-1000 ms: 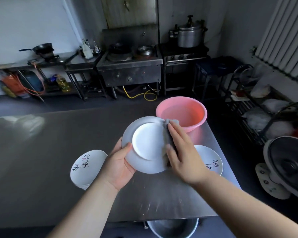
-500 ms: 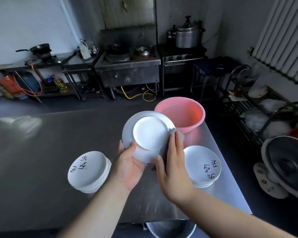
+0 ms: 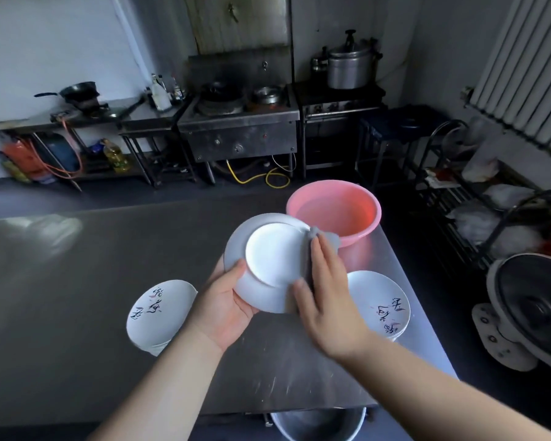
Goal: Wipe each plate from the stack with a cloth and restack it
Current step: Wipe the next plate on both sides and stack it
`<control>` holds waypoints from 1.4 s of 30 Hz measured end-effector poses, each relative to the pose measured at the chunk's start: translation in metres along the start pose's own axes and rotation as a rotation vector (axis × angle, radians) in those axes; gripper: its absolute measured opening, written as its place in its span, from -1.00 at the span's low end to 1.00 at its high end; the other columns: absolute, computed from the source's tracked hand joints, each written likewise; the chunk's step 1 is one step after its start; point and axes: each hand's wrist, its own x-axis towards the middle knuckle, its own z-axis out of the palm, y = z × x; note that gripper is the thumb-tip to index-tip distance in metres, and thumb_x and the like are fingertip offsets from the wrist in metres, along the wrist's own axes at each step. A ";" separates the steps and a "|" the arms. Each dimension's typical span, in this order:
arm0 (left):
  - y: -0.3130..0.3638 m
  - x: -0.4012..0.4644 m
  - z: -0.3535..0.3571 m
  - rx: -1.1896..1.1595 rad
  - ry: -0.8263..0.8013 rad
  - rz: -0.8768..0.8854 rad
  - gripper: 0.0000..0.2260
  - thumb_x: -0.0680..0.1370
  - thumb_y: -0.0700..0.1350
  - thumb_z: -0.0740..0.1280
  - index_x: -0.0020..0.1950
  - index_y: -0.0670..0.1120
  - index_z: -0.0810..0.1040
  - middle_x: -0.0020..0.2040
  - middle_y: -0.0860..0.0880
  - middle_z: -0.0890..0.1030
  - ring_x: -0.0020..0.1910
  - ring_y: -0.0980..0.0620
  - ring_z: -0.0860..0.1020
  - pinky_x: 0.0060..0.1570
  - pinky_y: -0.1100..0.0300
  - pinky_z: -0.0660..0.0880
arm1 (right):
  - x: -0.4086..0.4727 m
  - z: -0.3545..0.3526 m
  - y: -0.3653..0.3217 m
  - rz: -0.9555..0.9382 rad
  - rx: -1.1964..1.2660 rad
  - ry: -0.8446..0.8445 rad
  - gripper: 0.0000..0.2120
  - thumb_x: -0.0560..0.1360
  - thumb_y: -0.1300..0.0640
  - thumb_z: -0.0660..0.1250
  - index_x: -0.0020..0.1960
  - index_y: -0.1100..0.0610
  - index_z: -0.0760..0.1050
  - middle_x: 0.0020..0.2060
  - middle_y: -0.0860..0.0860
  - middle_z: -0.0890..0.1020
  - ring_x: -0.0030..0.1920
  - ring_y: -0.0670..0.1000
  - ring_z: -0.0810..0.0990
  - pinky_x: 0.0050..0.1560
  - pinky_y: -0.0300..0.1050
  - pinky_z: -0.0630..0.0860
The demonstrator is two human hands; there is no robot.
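One plate (image 3: 268, 262), tilted with its underside facing the camera, is gripped at its lower edge by the left hand (image 3: 225, 308) while the right hand (image 3: 328, 297) presses a grey cloth (image 3: 323, 237) flat-fingered against its right rim, between two stacks (image 3: 159, 313) (image 3: 380, 303) on the table (image 3: 77, 281).

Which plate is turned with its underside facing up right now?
The plate held up between both hands; its plain foot ring shows. Both stacks on the table, left and right, show painted faces.

Two plate stacks (image 3: 161, 313) (image 3: 377, 302), one held plate (image 3: 268, 259), one basin (image 3: 333, 211)
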 end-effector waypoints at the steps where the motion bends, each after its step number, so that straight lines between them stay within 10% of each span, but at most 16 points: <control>1: -0.004 -0.001 -0.001 -0.014 0.002 0.010 -0.57 0.67 -0.16 0.24 0.55 -0.02 0.42 0.45 -0.17 0.56 0.41 -0.22 0.55 0.09 -0.16 0.65 | -0.016 0.008 -0.005 -0.001 -0.046 -0.030 -0.25 0.69 -0.12 0.08 0.71 0.20 -0.13 0.71 0.03 -0.09 0.70 0.09 -0.07 0.66 0.03 -0.04; 6: -0.018 -0.008 0.002 -0.076 -0.003 0.004 -0.56 0.68 -0.17 0.19 0.57 0.01 0.39 0.46 -0.17 0.55 0.44 -0.27 0.51 0.06 -0.21 0.64 | 0.004 0.005 0.009 0.053 -0.140 -0.079 -0.25 0.70 -0.25 -0.05 0.71 0.19 -0.08 0.71 0.06 -0.04 0.68 0.18 0.03 0.62 0.21 0.10; 14: -0.028 -0.009 0.023 -0.050 -0.009 0.089 -0.61 0.69 -0.24 0.21 0.52 -0.02 0.40 0.43 -0.15 0.58 0.40 -0.27 0.55 0.09 -0.22 0.59 | -0.028 0.019 -0.014 0.151 0.096 0.128 -0.27 0.70 -0.18 0.02 0.71 0.17 -0.12 0.70 -0.11 -0.14 0.69 -0.06 -0.17 0.65 -0.15 -0.14; 22: -0.005 -0.010 0.010 0.089 -0.023 -0.043 -0.57 0.59 -0.19 0.34 0.46 -0.04 0.45 0.39 -0.13 0.60 0.27 -0.14 0.65 0.03 -0.24 0.64 | 0.042 -0.031 0.025 0.169 0.212 0.079 -0.60 0.69 0.13 0.19 0.49 0.09 0.53 0.46 -0.16 0.51 0.50 -0.27 0.38 0.56 -0.10 0.30; 30: -0.032 -0.006 0.017 0.080 0.221 0.149 -0.73 0.71 -0.28 0.22 0.35 0.00 0.41 0.28 -0.09 0.66 0.17 -0.09 0.69 0.00 -0.02 0.65 | -0.028 0.041 -0.034 0.155 -0.075 -0.157 -0.20 0.66 -0.28 -0.13 0.65 0.16 -0.40 0.67 0.09 -0.33 0.66 0.11 -0.37 0.65 0.06 -0.26; 35: -0.033 0.004 0.025 0.058 0.205 0.173 -0.68 0.71 -0.33 0.19 0.35 0.04 0.35 0.24 0.00 0.68 0.13 -0.06 0.71 -0.15 0.09 0.64 | 0.033 0.042 -0.013 0.295 -0.056 0.039 -0.24 0.67 -0.19 -0.17 0.69 0.27 -0.16 0.70 0.17 -0.09 0.68 0.21 -0.12 0.62 0.25 0.00; 42: -0.020 0.021 0.019 0.269 0.250 0.234 -0.66 0.67 -0.35 0.24 0.36 -0.03 0.29 0.22 -0.04 0.65 0.10 0.10 0.69 0.02 0.16 0.63 | 0.021 0.063 -0.049 0.221 0.111 -0.040 -0.20 0.61 -0.42 -0.34 0.69 0.02 -0.10 0.65 0.13 -0.27 0.65 0.15 -0.38 0.62 0.24 -0.21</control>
